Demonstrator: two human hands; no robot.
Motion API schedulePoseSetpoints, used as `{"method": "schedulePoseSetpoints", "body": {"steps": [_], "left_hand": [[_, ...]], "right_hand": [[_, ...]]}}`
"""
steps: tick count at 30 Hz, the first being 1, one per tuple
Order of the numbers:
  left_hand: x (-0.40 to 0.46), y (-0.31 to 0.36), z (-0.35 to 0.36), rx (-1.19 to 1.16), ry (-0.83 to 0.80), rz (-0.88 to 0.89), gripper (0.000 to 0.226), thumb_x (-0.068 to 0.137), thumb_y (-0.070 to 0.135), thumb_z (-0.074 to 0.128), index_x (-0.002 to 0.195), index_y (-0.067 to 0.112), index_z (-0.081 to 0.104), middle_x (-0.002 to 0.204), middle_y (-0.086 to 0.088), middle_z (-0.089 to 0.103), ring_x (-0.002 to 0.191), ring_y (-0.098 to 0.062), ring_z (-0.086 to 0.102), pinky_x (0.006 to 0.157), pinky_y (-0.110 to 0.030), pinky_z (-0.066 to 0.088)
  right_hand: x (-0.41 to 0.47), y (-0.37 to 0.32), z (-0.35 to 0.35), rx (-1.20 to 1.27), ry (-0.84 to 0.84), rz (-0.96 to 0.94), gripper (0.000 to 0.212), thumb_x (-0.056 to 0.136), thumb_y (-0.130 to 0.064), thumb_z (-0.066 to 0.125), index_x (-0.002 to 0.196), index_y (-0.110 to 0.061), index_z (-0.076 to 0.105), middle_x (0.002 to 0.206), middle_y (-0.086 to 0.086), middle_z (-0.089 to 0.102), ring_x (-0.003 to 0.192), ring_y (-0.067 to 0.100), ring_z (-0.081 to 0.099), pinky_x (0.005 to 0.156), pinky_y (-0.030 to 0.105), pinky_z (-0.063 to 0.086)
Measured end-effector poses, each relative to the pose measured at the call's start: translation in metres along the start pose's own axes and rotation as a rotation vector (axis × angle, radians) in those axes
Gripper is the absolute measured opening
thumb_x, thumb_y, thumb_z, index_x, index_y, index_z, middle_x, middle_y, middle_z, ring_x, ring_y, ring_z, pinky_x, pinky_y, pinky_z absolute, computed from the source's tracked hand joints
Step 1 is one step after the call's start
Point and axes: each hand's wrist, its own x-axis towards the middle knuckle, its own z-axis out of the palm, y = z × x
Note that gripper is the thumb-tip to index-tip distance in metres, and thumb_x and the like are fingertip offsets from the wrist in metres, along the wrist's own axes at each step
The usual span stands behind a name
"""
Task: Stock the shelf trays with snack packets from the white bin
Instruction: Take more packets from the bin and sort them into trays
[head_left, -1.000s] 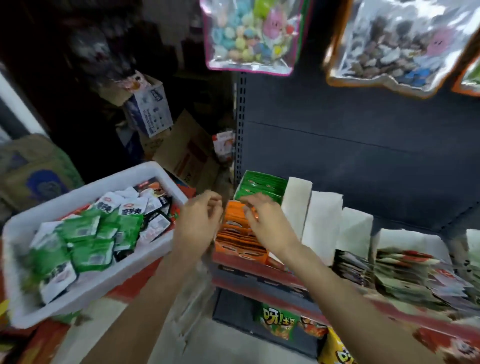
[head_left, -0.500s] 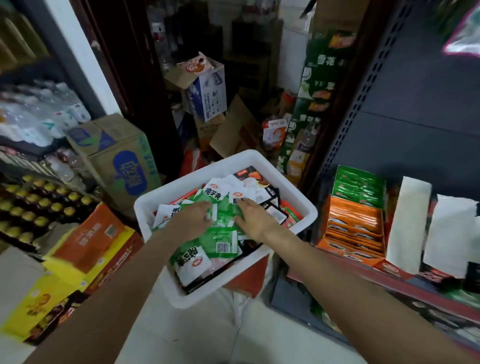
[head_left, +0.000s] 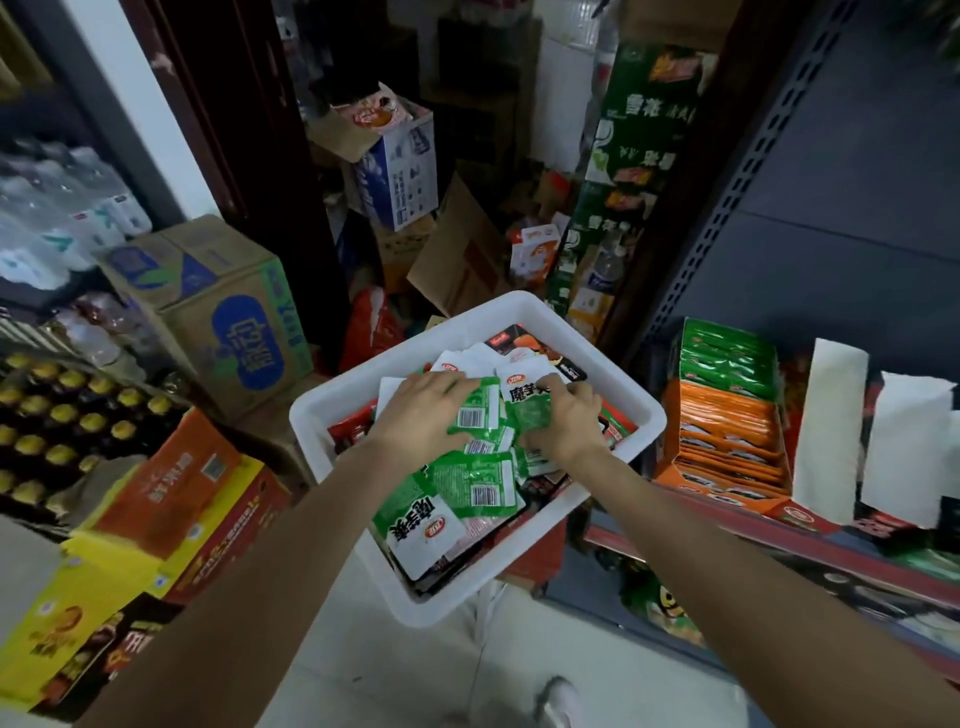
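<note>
The white bin (head_left: 631, 395) sits in the middle, heaped with green-and-white snack packets (head_left: 470, 483) and a few dark ones. My left hand (head_left: 423, 415) lies palm down on the heap, fingers curled over green packets. My right hand (head_left: 563, 421) is beside it, fingers closed around a green packet (head_left: 530, 415). To the right, the shelf tray (head_left: 696, 470) holds orange packets (head_left: 727, 421) in front and green packets (head_left: 727, 358) behind.
White card dividers (head_left: 831, 421) stand in the shelf right of the tray. Cardboard boxes (head_left: 223, 322) and coloured cartons (head_left: 171, 499) crowd the floor at left, with yellow-capped bottles (head_left: 57, 415) beyond. More boxes (head_left: 400, 166) are stacked behind the bin. A white shoe (head_left: 558, 699) shows below.
Both hands left the orange packets in the shelf tray and moved left into the white bin. They now gather green packets there, and my view has swung left.
</note>
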Motion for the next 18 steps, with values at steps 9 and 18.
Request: {"method": "schedulePoseSetpoints", "body": {"steps": [9,18], "left_hand": [[0.008,0.025,-0.005,-0.029,0.028,0.2,0.069,0.093,0.04,0.054,0.15,0.026,0.019,0.157,0.003,0.016,0.143,-0.014,0.013,0.115,-0.028,0.002],[0.025,0.054,-0.009,-0.163,0.123,0.222,0.066,0.09,0.025,0.062,0.147,0.031,0.029,0.154,0.006,0.024,0.139,-0.016,0.024,0.115,-0.03,0.012]], "right_hand": [[-0.002,0.002,-0.028,0.894,-0.091,0.122,0.028,0.087,0.007,0.055,0.109,-0.007,0.062,0.097,0.014,0.067,0.083,0.026,0.064,0.08,0.04,0.054],[-0.011,0.026,-0.045,1.09,-0.078,0.053,0.024,0.087,0.007,0.057,0.11,0.003,0.061,0.094,0.01,0.065,0.091,0.026,0.062,0.085,0.033,0.053]]}}
